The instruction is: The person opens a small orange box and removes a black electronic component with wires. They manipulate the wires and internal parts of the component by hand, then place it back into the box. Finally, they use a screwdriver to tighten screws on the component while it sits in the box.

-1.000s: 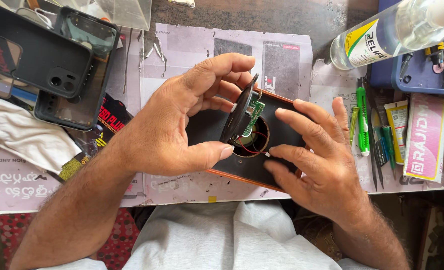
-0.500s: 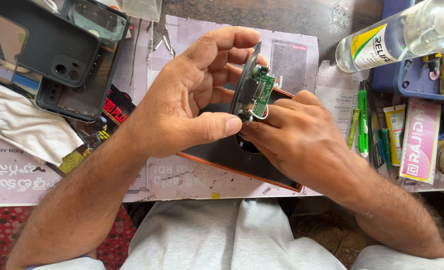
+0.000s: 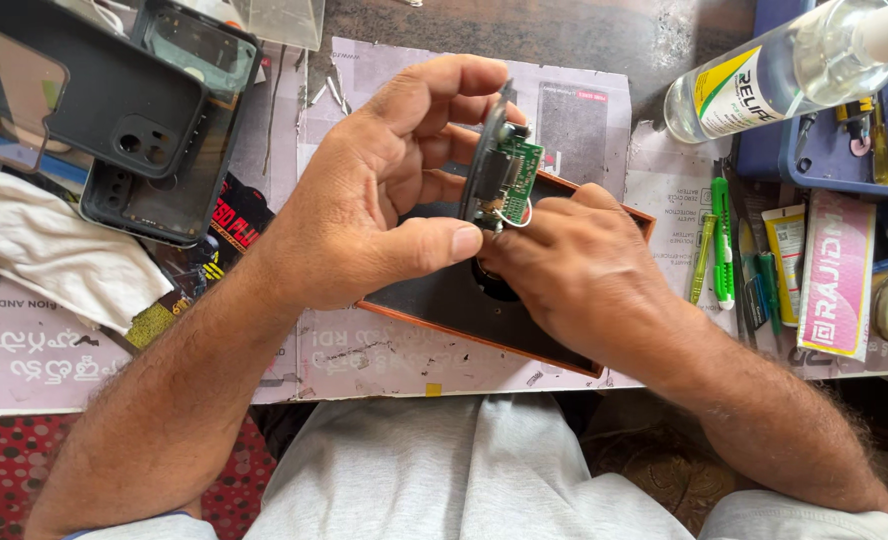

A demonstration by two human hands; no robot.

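My left hand (image 3: 364, 210) grips a round dark module with a small green circuit board (image 3: 512, 178) on it, thumb below and fingers over the top. My right hand (image 3: 579, 275) pinches the lower edge of the same module near a thin white wire loop. Both hands hover over a flat black panel with an orange edge (image 3: 434, 305) that has a round hole, partly hidden by my right hand. The panel lies on a printed paper sheet (image 3: 384, 355).
Dark phone cases (image 3: 124, 120) lie at the upper left beside a white cloth (image 3: 44, 250). A clear plastic bottle (image 3: 764, 75) rests on a blue tray (image 3: 824, 160) at the upper right. Green pens (image 3: 722, 240), a glue tube and a pink packet (image 3: 839, 275) sit at the right.
The module has been lifted off the panel and tilted upright, showing more of the green board. My right hand shifted up and left onto its lower edge.
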